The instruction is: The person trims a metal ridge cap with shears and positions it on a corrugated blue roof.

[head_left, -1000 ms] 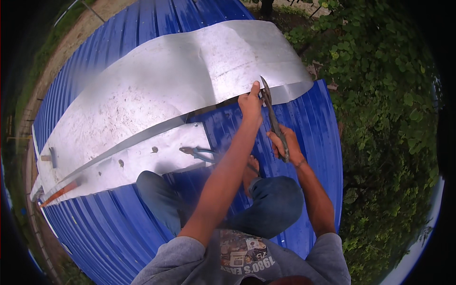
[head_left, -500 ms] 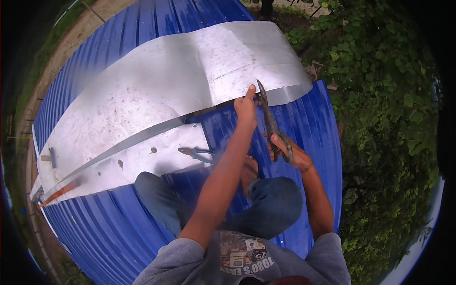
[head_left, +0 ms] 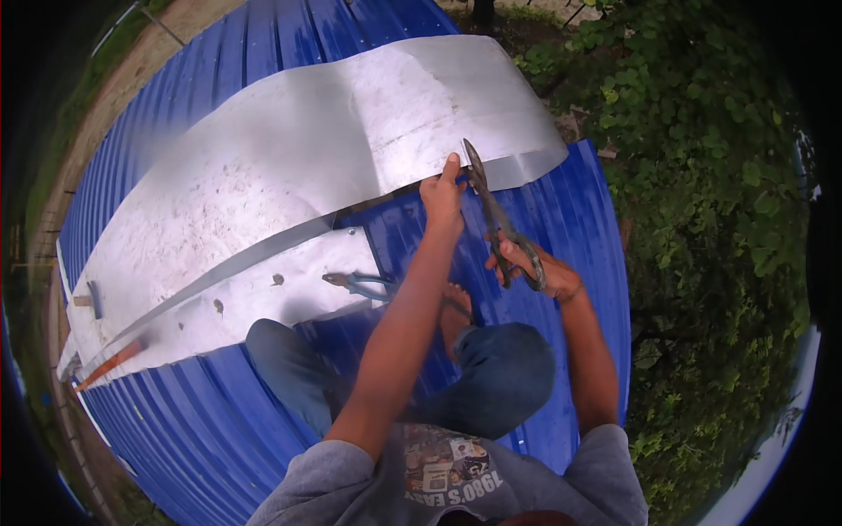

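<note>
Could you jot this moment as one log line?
left hand: gripping sheet edge | right hand: holding snips | snips: at sheet edge | pliers: unheld

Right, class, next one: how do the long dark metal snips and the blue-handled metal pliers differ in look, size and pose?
Look: the long dark metal snips have dark handles; the blue-handled metal pliers have blue ones.
Size: the snips are longer than the pliers.
Pose: the snips are held in the right hand, blades pointing away from the person; the pliers lie unheld, head pointing left.
Both are two-handled hand tools.
</note>
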The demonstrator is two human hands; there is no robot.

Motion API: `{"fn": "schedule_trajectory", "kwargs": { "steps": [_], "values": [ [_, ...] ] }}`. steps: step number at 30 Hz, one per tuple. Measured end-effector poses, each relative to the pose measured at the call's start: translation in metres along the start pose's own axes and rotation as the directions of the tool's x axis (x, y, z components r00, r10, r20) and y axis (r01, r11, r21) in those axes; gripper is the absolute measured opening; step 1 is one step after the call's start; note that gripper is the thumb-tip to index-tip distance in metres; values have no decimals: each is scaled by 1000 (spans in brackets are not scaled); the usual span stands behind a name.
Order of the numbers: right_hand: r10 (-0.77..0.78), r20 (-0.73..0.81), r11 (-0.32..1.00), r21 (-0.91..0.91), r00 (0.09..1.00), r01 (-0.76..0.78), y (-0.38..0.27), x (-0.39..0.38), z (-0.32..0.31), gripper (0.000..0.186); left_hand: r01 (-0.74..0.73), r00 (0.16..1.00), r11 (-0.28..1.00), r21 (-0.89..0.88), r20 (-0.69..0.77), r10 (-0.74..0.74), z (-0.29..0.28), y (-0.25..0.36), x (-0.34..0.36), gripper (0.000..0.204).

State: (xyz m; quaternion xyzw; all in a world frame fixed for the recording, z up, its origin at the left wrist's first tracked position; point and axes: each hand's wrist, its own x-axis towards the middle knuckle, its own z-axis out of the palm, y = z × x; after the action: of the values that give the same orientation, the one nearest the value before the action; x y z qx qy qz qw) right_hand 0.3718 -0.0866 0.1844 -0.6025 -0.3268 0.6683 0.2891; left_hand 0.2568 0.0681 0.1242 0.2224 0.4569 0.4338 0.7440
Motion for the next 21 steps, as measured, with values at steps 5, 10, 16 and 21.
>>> {"fn": "schedule_trajectory", "kwargs": {
  "steps": [5,10,16,21],
  "values": [
    [-40,48,997,66,998,37,1,-20,5,100,8,1000,1000,8,-1,-8,-7,0,2,44],
    [-54,116,997,66,992,47,13,-66,-8,106,-2,998,998,63,-55,6,-7,-6,4,48],
    [-126,121,988,109,985,113,-3,-42,-33,106,42,999,992,121,-12,-41,-22,-8,11,48],
    [-39,162,999,34,986,34,-11,-21,-52,101,37,999,984,176,-14,-35,-28,-10,11,49]
  ]
}}
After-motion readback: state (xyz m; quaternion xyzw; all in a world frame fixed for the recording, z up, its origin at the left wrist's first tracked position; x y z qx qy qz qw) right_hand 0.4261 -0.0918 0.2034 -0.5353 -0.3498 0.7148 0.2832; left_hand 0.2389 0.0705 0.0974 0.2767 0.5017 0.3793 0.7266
